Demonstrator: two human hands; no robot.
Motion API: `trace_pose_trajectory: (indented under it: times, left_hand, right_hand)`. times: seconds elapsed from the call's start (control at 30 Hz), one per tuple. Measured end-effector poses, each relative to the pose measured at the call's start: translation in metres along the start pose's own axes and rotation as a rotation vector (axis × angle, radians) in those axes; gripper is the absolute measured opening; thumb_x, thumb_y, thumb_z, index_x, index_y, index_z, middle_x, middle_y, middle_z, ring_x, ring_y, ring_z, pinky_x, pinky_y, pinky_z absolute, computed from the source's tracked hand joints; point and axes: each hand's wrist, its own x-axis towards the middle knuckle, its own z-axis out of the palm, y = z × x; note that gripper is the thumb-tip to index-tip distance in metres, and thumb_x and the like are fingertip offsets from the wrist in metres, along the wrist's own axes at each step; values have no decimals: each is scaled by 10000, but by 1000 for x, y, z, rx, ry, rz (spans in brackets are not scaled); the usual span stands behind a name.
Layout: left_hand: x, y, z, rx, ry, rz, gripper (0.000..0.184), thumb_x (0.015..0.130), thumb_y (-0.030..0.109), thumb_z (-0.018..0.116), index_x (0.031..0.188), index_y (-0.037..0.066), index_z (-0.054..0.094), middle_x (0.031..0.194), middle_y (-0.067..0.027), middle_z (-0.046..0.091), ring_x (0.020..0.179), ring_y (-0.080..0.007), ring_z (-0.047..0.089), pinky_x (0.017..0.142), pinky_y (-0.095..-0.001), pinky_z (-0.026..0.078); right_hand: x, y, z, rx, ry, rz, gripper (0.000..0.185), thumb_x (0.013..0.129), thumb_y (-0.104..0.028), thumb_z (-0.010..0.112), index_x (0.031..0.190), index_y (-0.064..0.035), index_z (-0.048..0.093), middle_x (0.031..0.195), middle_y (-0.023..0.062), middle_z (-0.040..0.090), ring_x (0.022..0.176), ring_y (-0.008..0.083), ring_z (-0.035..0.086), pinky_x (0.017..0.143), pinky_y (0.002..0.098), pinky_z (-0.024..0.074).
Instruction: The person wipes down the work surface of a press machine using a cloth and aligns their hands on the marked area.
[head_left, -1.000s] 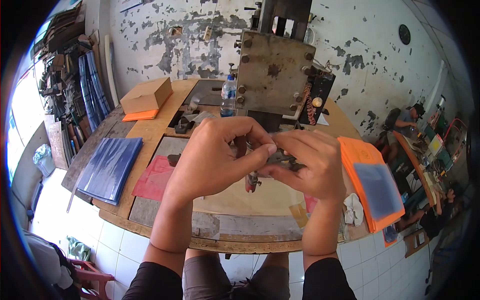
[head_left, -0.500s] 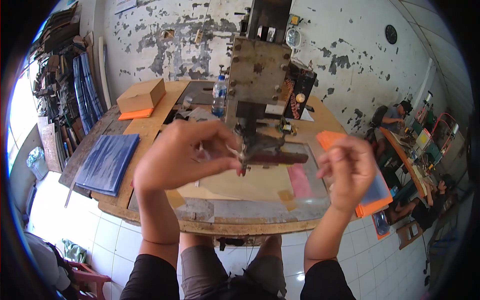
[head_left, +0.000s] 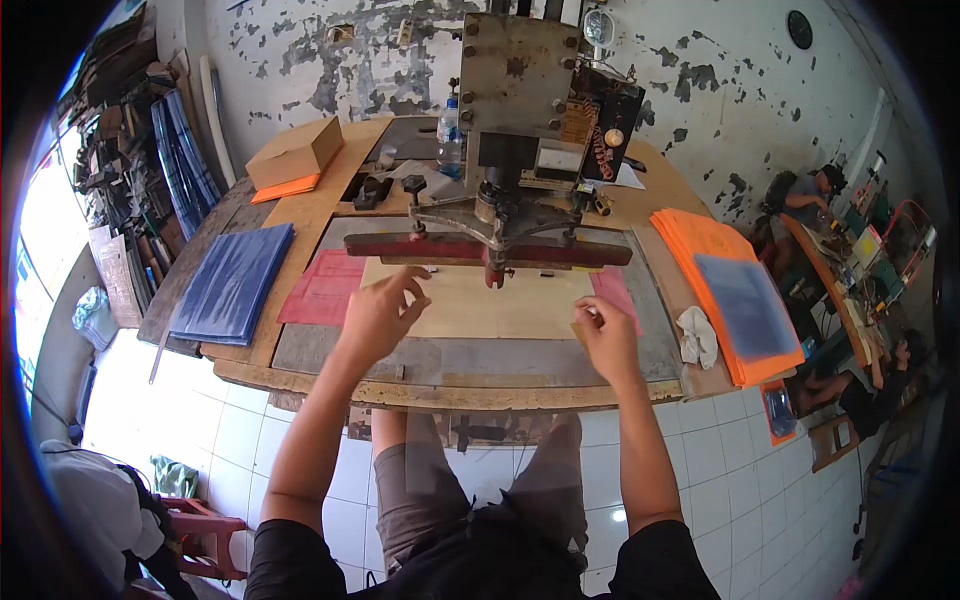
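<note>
My left hand (head_left: 380,315) hovers over the left part of a cream board (head_left: 470,310), its fingers curled but apart, with nothing seen in it. Over the board's right end, my right hand (head_left: 607,338) has its fingertips pinched together; whatever they hold, if anything, is too small to make out. A brownish piece of tape (head_left: 577,330) shows right beside those fingertips. Red sheets (head_left: 325,288) stick out at both sides of the board. Above it hangs the press head, with a long dark-red bar (head_left: 400,246) under a metal bracket.
Blue plastic sheets (head_left: 235,285) are stacked at left, near a cardboard box (head_left: 295,152). Orange sheets (head_left: 690,250) with a blue sheet (head_left: 745,305) lie at right beside a white cloth (head_left: 697,337). A water bottle (head_left: 449,140) stands behind. Two people sit at far right.
Both hands have come down and in toward the board; the left has left the press head. My view has shifted, so the whole bar, the red sheets and the white cloth now show.
</note>
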Motion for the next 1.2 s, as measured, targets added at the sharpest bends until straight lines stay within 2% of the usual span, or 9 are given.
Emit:
trace_pose_trajectory:
  times: [0.03, 0.1, 0.17, 0.2, 0.3, 0.5, 0.9, 1.1, 1.2]
  left_hand:
    - [-10, -12, 14, 97, 91, 151, 419, 947, 186, 856, 1333, 117, 706, 1188, -90, 789, 1080, -323, 765, 889, -456, 606]
    - [-35, 9, 18, 169, 70, 137, 383, 962, 243, 841, 1305, 111, 736, 1411, -99, 731, 1313, -332, 677, 1085, -493, 533]
    - [-60, 13, 20, 80, -93, 170, 390, 978, 283, 819, 1319, 113, 738, 1433, -107, 720, 1384, -333, 637, 1173, -526, 465]
    - [-69, 13, 22, 34, -176, 185, 396, 986, 304, 808, 1326, 113, 739, 1444, -111, 714, 1420, -333, 617, 1216, -542, 430]
    - [-88, 8, 31, 43, -173, 169, 425, 990, 373, 809, 1329, 119, 777, 1503, -93, 703, 1469, -318, 600, 1265, -568, 395]
    - [-97, 16, 39, 119, -143, 73, 474, 964, 391, 834, 1355, 127, 787, 1558, -52, 693, 1520, -290, 577, 1293, -575, 367]
    - [-95, 19, 40, 88, -105, -4, 458, 919, 313, 832, 1331, 113, 803, 1583, -61, 683, 1537, -309, 562, 1309, -561, 343]
    - [-93, 18, 40, 103, -117, -24, 536, 944, 341, 808, 1431, 122, 757, 1613, -52, 661, 1570, -339, 519, 1333, -574, 307]
    - [-92, 19, 36, 110, -153, -43, 579, 958, 340, 773, 1490, 118, 717, 1648, -56, 632, 1607, -352, 473, 1356, -585, 264]
  right_hand:
    - [-4, 12, 11, -55, -21, -4, 147, 1030, -155, 789, 1155, -81, 810, 1046, 97, 765, 873, 220, 736, 758, 417, 573]
    - [-15, 19, 19, -216, -42, -87, 200, 1016, -176, 796, 1190, -81, 825, 1217, 114, 748, 1027, 284, 727, 886, 468, 567]
    - [-24, 17, 22, -427, -38, -249, 247, 1013, -205, 794, 1221, -78, 828, 1409, 117, 701, 1215, 340, 687, 1015, 507, 535]
    - [-26, 10, 20, -418, -49, -255, 271, 1025, -235, 773, 1227, -62, 823, 1611, 94, 570, 1405, 371, 580, 1155, 526, 453]
    - [-29, 2, 16, -538, -11, -373, 281, 1049, -234, 743, 1244, -42, 810, 1544, 95, 642, 1382, 358, 613, 1173, 516, 454]
    - [-32, 13, 21, -408, -116, -330, 301, 1088, -210, 693, 1287, 0, 775, 1393, 99, 743, 1342, 299, 649, 1172, 484, 457]
    - [-34, 8, 21, -402, -113, -282, 318, 1089, -219, 695, 1306, 0, 769, 1397, 93, 739, 1334, 293, 653, 1151, 470, 473]
    - [-33, 4, 17, -279, -102, -245, 291, 1047, -212, 753, 1263, -22, 794, 1361, 107, 750, 1308, 307, 669, 1166, 481, 474]
    - [-33, 3, 10, -139, -48, -250, 243, 1014, -207, 796, 1187, -37, 815, 1287, 110, 769, 1225, 318, 692, 1105, 473, 492]
